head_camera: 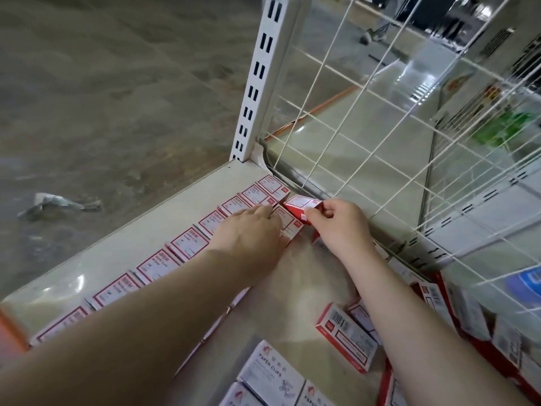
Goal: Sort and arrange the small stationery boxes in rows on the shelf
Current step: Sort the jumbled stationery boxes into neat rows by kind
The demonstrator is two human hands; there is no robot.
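Note:
A row of small red-and-white boxes (187, 247) runs along the left edge of the cream shelf (87, 268), from the front up to the back corner. My left hand (251, 232) lies flat with straight fingers on the boxes near the far end of that row. My right hand (336, 224) pinches one small red-and-white box (301, 205), tilted, just above the back end of a second row beside the wire grid. More red-and-white boxes (345, 335) lie loose on the shelf by my right forearm.
White paper-clip boxes (272, 373) sit at the near edge. A white slotted upright (257, 83) stands at the shelf's back corner, and a white wire grid (395, 127) closes the back. A red carton (456, 312) holds more boxes at the right. Crumpled wrapper (55, 203) lies on the concrete floor.

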